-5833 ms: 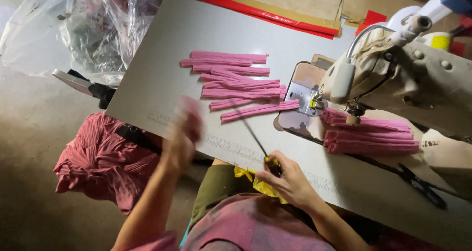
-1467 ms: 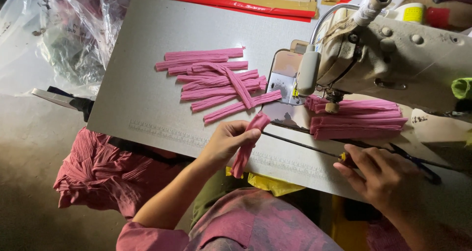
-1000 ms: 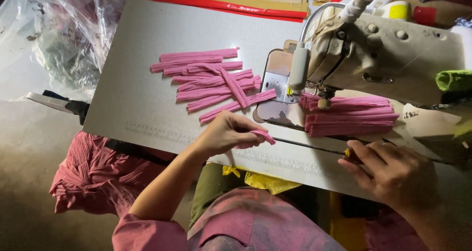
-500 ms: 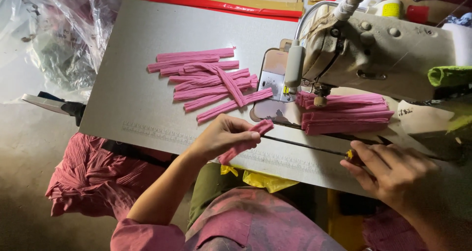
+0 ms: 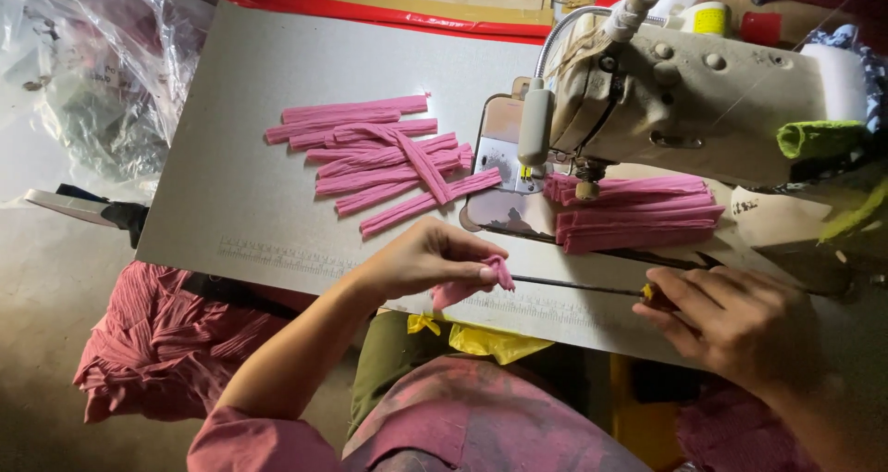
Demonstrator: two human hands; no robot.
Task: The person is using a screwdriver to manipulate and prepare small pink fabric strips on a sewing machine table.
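Pink fabric strip (image 5: 474,285) pinched at the near edge of the sewing table (image 5: 231,204), bunched and folded between thumb and fingertips of the left hand (image 5: 430,261). Left hand curled closed around that strip, knuckles up, wrist reaching in from the lower left. Thin dark metal rod (image 5: 573,288) lying level along the table edge, one end meeting the bunched strip, the other end gripped in the right hand (image 5: 731,319). Right hand clenched on the rod's yellow-tipped handle end, fingers wrapped over it, just off the table's near right edge.

Farther back on the table, a loose pile of finished pink strips (image 5: 384,162), most lying roughly parallel, one crossing the others at a slant. To the right, under the head of the grey sewing machine (image 5: 684,102), a second neat stack of pink strips (image 5: 638,213) just beside the needle area. Green cloth scrap (image 5: 819,139) resting on the machine's right end.

Below the table edge, a yellow cloth (image 5: 481,341) on the lap, and a heap of pink-red fabric (image 5: 157,342) on the floor at the left. Clear plastic bag (image 5: 102,74) crumpled beyond the table's left side
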